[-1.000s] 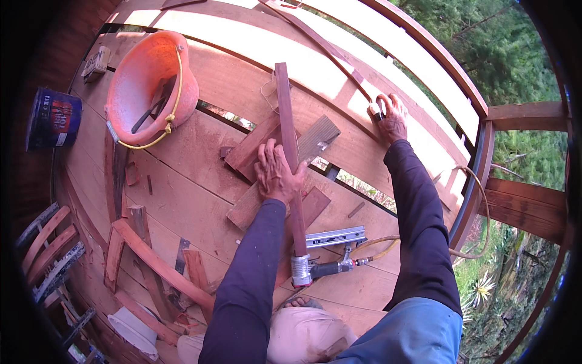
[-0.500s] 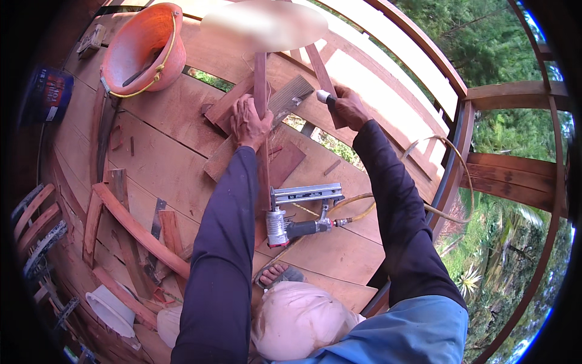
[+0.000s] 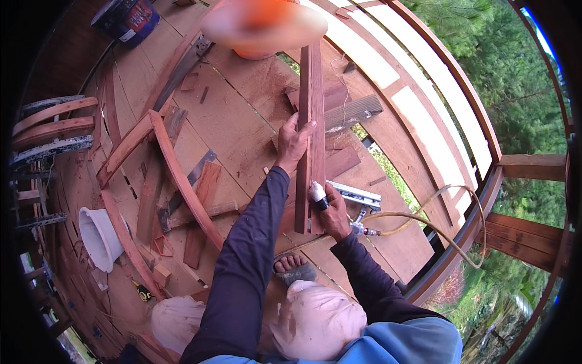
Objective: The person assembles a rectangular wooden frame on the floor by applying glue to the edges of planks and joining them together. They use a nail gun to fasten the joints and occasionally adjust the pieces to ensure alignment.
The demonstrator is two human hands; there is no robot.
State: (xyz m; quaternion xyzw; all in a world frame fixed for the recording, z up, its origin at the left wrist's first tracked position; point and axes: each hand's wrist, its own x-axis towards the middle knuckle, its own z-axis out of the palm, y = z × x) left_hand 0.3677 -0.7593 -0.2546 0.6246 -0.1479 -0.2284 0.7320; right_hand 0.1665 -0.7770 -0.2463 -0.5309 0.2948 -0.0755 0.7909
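Two long reddish-brown wooden strips [image 3: 317,121] lie side by side in front of me, running away from my body. My left hand [image 3: 293,145] is closed around their left side near the middle, its thumb across the top. Lower down, my right hand [image 3: 334,213] is closed on their right side near the close end. A white covering with a black band shows at that hand's thumb; it looks like a wrapping. A nail gun [image 3: 359,194] lies just beyond the right hand, its body mostly hidden by hand and strips. The far strip ends run into a blurred patch.
Wood offcuts [image 3: 342,161] lie beneath the strips. Curved wooden pieces [image 3: 185,176], a hand saw [image 3: 197,170], a white bucket [image 3: 100,239] and a tape measure [image 3: 143,291] are at left. A dark bucket [image 3: 130,21] stands far left. A yellowish hose [image 3: 418,215] loops toward the railing at right.
The two strips, apart before, are now together. My right hand has come back toward my body with its strip. My view has shifted, and the strips now hide much of the nail gun.
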